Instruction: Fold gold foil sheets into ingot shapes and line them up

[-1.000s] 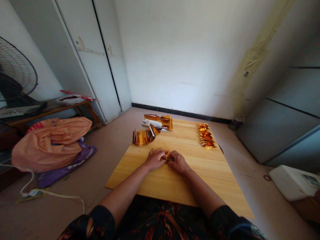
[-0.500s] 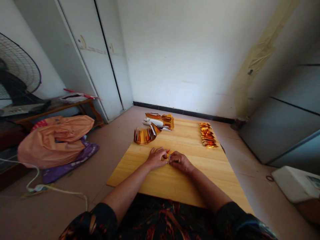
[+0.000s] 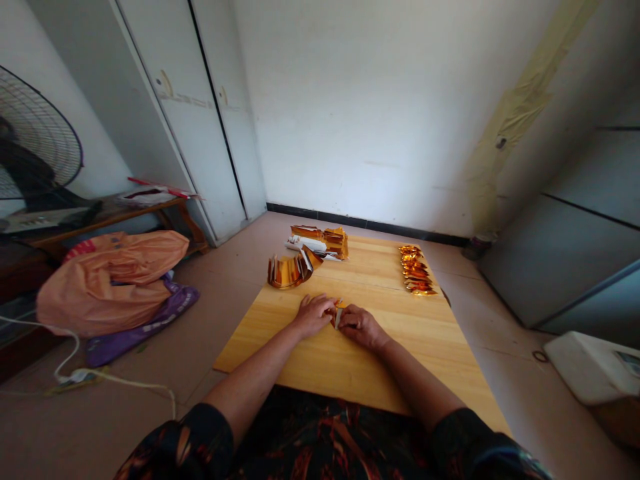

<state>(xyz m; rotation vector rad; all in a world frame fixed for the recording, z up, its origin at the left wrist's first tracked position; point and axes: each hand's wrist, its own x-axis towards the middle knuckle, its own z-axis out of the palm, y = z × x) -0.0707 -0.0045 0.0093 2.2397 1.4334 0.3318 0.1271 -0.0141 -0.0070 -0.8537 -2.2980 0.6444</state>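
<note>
Between my hands, low over the wooden table (image 3: 310,360), is a small sheet of gold foil paper (image 3: 337,317) with a pale underside, partly folded. My left hand (image 3: 315,315) has its fingers closed on the sheet's left part. From the other side my right hand (image 3: 363,327) pinches it, fingers curled inward. Much of the paper is hidden by the fingers. Beyond my left hand stands a curved stack of gold foil sheets (image 3: 289,272). At the table's right side lies a row of folded gold foil pieces (image 3: 416,272).
At the table's far edge sit more gold foil sheets (image 3: 336,241) and a white wrapper (image 3: 307,245). On the floor to the left are an orange bag (image 3: 110,287), a purple bag (image 3: 145,327) and a white cord (image 3: 135,383). A fan (image 3: 37,133) stands at the left; a white box (image 3: 593,367) is at the right.
The fingers of both hands have shifted slightly on the foil paper, and more of its pale side shows between them. The stacks and the row stay where they were.
</note>
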